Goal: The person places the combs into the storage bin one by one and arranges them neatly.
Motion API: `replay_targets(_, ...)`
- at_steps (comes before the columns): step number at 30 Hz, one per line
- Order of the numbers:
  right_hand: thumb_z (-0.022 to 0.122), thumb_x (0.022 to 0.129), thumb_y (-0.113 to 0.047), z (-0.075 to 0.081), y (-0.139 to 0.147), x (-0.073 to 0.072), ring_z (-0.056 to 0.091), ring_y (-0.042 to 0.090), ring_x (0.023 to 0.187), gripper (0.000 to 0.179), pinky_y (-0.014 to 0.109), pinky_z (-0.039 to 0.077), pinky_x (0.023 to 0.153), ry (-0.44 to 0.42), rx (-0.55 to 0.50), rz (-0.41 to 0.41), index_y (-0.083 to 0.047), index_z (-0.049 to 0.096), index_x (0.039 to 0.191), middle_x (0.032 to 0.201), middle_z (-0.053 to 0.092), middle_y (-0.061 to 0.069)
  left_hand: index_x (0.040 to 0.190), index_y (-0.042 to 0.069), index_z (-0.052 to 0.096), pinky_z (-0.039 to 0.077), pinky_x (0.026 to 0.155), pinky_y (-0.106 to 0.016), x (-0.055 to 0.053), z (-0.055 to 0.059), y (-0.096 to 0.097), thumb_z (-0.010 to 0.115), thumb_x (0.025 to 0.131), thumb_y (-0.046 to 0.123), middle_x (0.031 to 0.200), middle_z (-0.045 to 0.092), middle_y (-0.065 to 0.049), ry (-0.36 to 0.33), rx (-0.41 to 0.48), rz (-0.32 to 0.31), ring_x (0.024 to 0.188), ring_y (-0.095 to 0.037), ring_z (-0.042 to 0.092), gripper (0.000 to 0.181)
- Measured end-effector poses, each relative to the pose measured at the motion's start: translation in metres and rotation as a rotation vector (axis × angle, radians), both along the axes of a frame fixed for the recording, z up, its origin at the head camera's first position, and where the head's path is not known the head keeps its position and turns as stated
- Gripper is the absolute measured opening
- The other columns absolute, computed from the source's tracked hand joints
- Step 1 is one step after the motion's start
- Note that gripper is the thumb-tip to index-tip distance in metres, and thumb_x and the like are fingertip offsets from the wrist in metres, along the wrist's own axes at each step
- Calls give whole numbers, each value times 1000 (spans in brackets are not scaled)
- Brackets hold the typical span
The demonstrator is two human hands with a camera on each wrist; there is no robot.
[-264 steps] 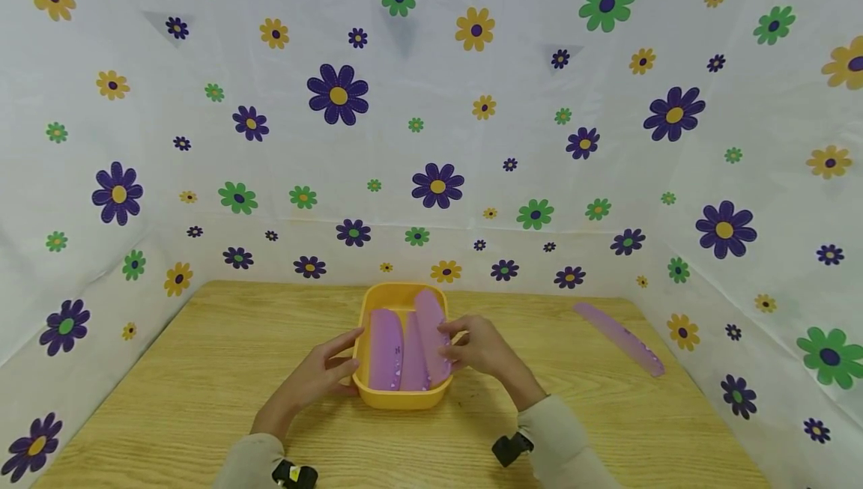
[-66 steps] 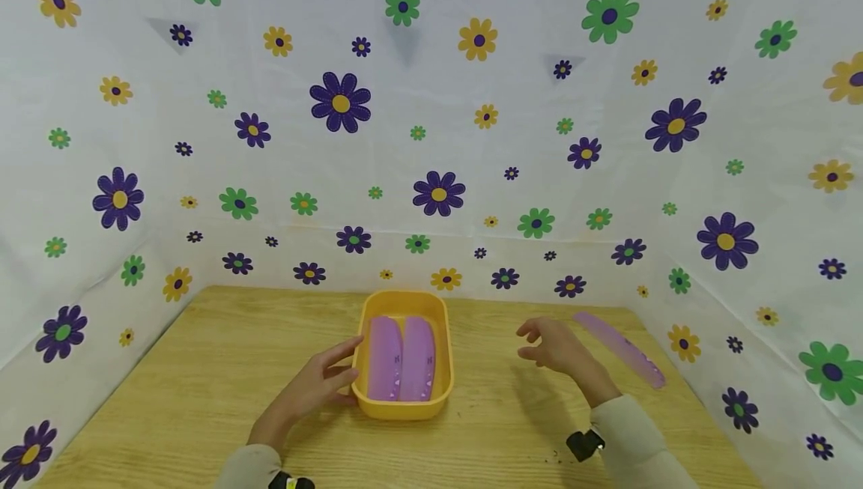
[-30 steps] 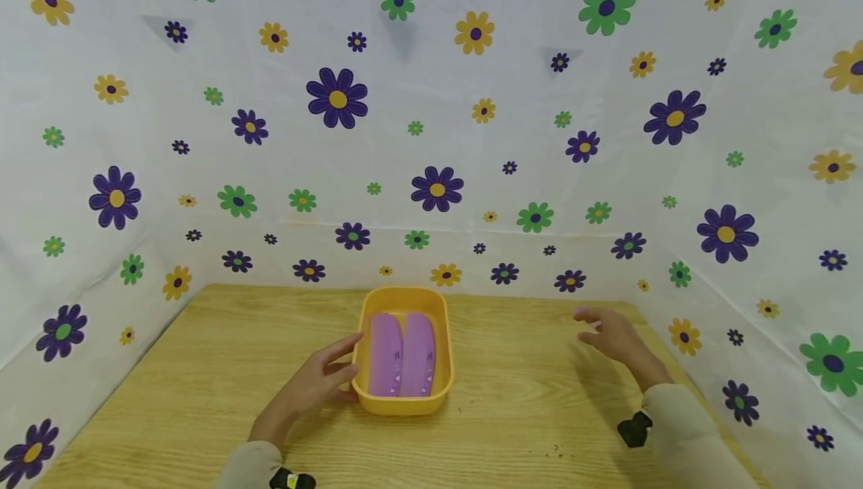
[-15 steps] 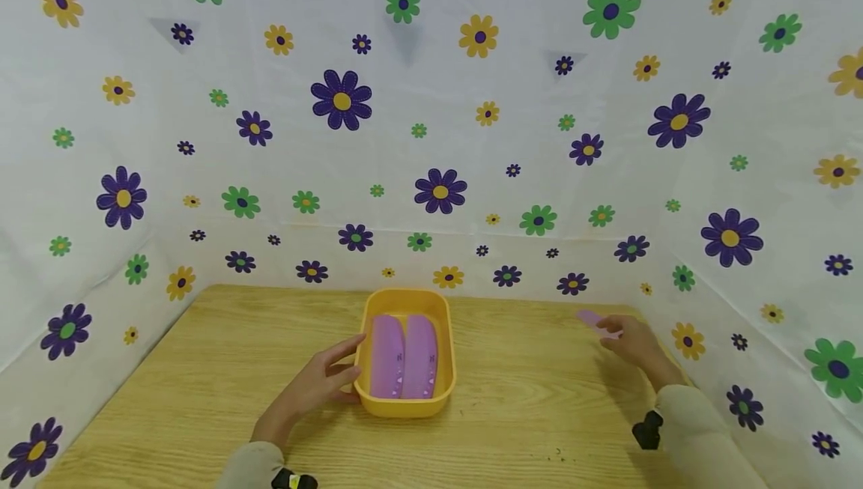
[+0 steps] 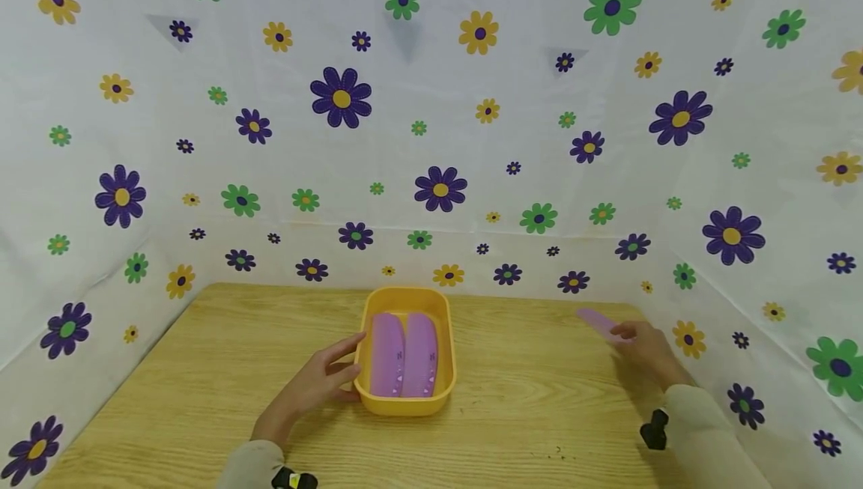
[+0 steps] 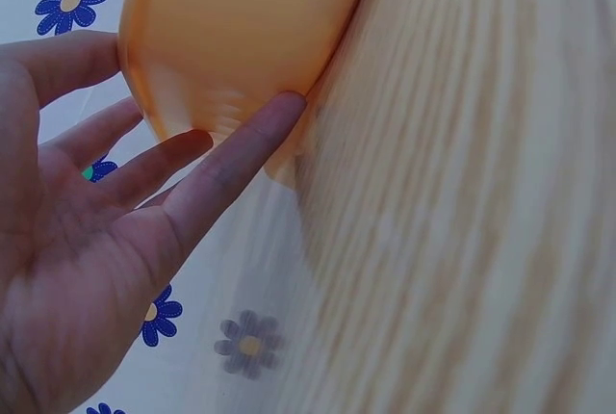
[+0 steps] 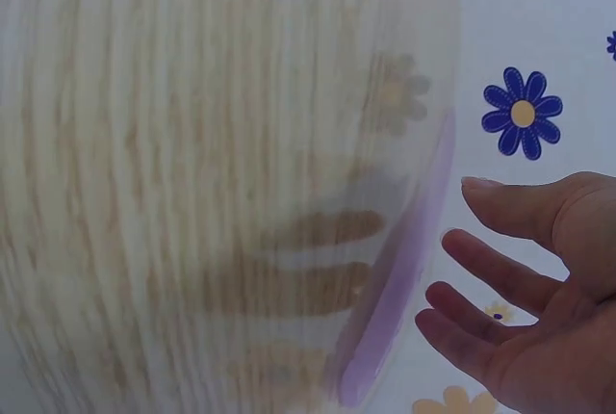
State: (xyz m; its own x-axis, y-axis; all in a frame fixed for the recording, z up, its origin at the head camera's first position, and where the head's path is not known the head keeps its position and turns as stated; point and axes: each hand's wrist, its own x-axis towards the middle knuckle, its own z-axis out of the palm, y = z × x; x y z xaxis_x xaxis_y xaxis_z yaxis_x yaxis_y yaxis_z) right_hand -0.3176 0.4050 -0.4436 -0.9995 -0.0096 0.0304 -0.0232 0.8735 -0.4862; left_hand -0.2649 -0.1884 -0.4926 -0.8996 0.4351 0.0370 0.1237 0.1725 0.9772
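My left hand [image 5: 315, 380] rests its fingertips against the left side of a yellow plastic tray [image 5: 404, 405]. In the left wrist view, its nearly straight fingers touch the outside of the tray wall [image 6: 250, 24]. Two purple combs [image 5: 386, 354] with small printed marks lie side by side in the tray. At the right of the table, my right hand [image 5: 643, 347] is over another purple comb [image 5: 596, 319], covering its near part in the head view. The right wrist view shows loosely bent fingers beside this comb [image 7: 399, 284], with a gap between them.
A pale wooden table [image 5: 512, 384] carries everything, with a few dark specks [image 5: 558, 453] near its front right. White sheeting [image 5: 431, 137] with flower prints rises at the back and both sides.
Earliest, my right hand held a comb over the tray's right side. It then let go and moved right, reaching the comb on the table. My left hand has stayed at the tray.
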Motion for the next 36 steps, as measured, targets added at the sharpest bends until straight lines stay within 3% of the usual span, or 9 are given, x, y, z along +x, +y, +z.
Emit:
replay_targets(6,56,98,-9,-4,7,1,54,58,119,37,70,48,100,-13,16,-29,11,61,129,136,53,42,164,6,23,65,87,-46,1,1,-1,55,108,18,168,17,-32,21,15,-26,141,-56,44,65)
replay_targets(12,62,94,-7,-8,16,-2,54,60,118,38,70,48,100,24,61,-7,13,61,127,131,56,44,164,5,23,65,88,-46,1,2,-1,55,108,16,168,17,-32,19,43,-39,142,-56,44,66)
replay_targets(20,61,94,-9,-11,25,-7,47,64,124,42,75,43,104,-20,74,-24,12,59,130,139,48,45,164,6,23,65,88,-45,1,1,-1,54,108,17,168,16,-33,26,33,-32,142,-56,44,65)
replay_targets(27,62,87,-6,-14,36,-15,52,63,119,48,71,48,98,-32,84,-29,13,57,131,133,54,45,164,6,23,65,89,-45,1,3,-1,55,108,17,169,16,-31,21,27,-26,142,-56,43,66)
replay_targets(36,63,87,-3,-12,30,-15,57,58,111,47,67,52,94,-63,79,-26,14,56,131,124,61,42,164,4,22,65,88,-45,2,2,-3,55,108,16,169,16,-32,29,37,-36,141,-56,45,66)
